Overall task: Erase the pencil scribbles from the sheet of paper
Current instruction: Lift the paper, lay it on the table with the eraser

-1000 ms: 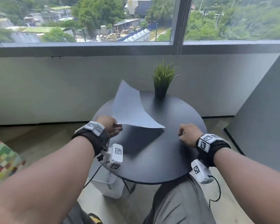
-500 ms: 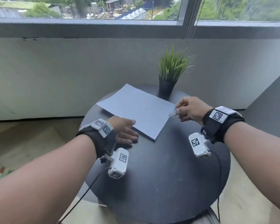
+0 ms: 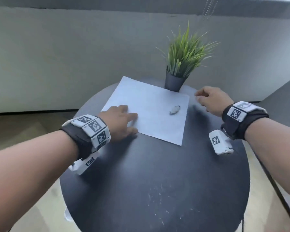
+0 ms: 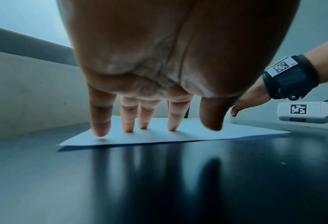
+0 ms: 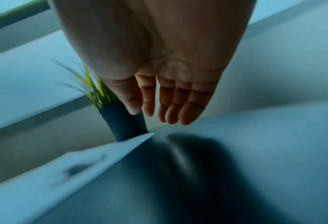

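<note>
A white sheet of paper (image 3: 151,111) lies flat on the round black table (image 3: 157,181). A small whitish eraser (image 3: 174,110) lies on the sheet near its right edge; no hand touches it. My left hand (image 3: 122,120) rests on the sheet's near left corner with straight, spread fingertips (image 4: 128,127) pressing the paper (image 4: 178,133). My right hand (image 3: 208,99) hovers to the right of the sheet, fingers relaxed (image 5: 171,106) and holding nothing. In the right wrist view the paper's corner (image 5: 136,140) points at the pot. No scribbles show on the sheet.
A potted grass plant (image 3: 179,67) in a dark pot (image 5: 124,121) stands at the table's far edge, touching the sheet's far side. Eraser crumbs (image 3: 159,203) are scattered on the near part of the table. A grey wall rises behind.
The paper went from lifted to flat on the table. My right hand let go of the eraser, which now lies on the sheet, and moved off right. My left hand flattened onto the corner.
</note>
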The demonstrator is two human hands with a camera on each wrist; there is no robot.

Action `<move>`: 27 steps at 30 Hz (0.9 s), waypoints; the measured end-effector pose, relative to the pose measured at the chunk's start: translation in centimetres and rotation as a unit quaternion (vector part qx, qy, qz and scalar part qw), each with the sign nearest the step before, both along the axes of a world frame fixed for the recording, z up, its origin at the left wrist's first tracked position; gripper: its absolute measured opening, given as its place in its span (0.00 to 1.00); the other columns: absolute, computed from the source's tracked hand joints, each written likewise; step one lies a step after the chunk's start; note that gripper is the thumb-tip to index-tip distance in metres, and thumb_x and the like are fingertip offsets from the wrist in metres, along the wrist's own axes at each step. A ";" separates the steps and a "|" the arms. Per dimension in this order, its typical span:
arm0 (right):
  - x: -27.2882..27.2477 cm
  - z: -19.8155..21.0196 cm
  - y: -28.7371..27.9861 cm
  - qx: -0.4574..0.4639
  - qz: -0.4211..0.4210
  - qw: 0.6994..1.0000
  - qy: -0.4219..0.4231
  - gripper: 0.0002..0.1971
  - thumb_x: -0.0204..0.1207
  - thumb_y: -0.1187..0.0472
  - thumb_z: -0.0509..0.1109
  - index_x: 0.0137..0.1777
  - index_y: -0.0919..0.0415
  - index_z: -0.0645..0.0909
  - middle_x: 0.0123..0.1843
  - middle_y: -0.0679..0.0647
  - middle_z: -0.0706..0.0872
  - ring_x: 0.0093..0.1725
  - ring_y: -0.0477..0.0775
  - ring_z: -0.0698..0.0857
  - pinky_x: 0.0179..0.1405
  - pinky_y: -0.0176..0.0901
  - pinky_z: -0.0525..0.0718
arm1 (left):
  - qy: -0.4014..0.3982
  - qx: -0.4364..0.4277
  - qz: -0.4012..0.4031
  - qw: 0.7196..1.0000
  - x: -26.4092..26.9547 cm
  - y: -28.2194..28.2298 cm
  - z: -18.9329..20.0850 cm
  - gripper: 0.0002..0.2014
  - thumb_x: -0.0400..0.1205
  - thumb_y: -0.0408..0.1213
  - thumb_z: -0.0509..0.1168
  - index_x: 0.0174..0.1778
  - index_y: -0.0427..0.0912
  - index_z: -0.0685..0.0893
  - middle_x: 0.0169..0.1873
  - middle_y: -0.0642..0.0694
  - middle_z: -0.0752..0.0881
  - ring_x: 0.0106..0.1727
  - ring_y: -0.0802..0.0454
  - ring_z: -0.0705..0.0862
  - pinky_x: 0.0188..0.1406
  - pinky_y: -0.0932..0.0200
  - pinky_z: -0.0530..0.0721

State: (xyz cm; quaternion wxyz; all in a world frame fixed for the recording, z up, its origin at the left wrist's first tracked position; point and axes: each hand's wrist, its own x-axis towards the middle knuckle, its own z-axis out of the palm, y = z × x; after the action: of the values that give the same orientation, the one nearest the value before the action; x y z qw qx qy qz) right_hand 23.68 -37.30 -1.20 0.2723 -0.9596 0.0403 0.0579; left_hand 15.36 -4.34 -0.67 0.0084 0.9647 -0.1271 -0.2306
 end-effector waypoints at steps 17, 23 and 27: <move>-17.4 -0.5 -1.3 -0.202 0.148 0.963 0.094 0.45 0.72 0.21 0.45 0.81 0.51 0.62 0.85 0.52 0.60 0.84 0.57 0.57 0.82 0.55 0.57 | -0.017 -0.033 0.027 0.999 -9.9 -1.1 -1.7 0.49 0.77 0.74 0.57 0.88 0.56 0.44 0.88 0.44 0.40 0.88 0.43 0.43 0.84 0.41 0.48; -29.0 -0.8 4.2 -0.182 0.345 0.915 0.102 0.48 0.70 0.22 0.38 0.87 0.48 0.45 0.88 0.47 0.39 0.86 0.50 0.38 0.84 0.57 0.42 | 0.014 -0.067 -0.133 0.989 -17.3 -3.3 -1.3 0.45 0.78 0.74 0.55 0.87 0.53 0.57 0.88 0.48 0.49 0.88 0.48 0.48 0.85 0.43 0.51; -27.3 0.9 3.3 -0.015 0.296 0.955 0.024 0.33 0.84 0.39 0.55 0.84 0.53 0.59 0.86 0.48 0.58 0.84 0.43 0.55 0.81 0.33 0.48 | -0.068 -0.226 -0.148 0.960 -18.4 -3.1 0.3 0.27 0.81 0.65 0.58 0.69 0.55 0.85 0.68 0.52 0.84 0.69 0.50 0.81 0.72 0.54 0.74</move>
State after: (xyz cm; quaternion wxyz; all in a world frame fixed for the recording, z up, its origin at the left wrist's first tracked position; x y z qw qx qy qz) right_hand -3.58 -34.02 -0.34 0.2277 -0.9309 -0.2378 0.1583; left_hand -3.06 -7.46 -0.37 0.1837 0.9213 -0.3179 -0.1282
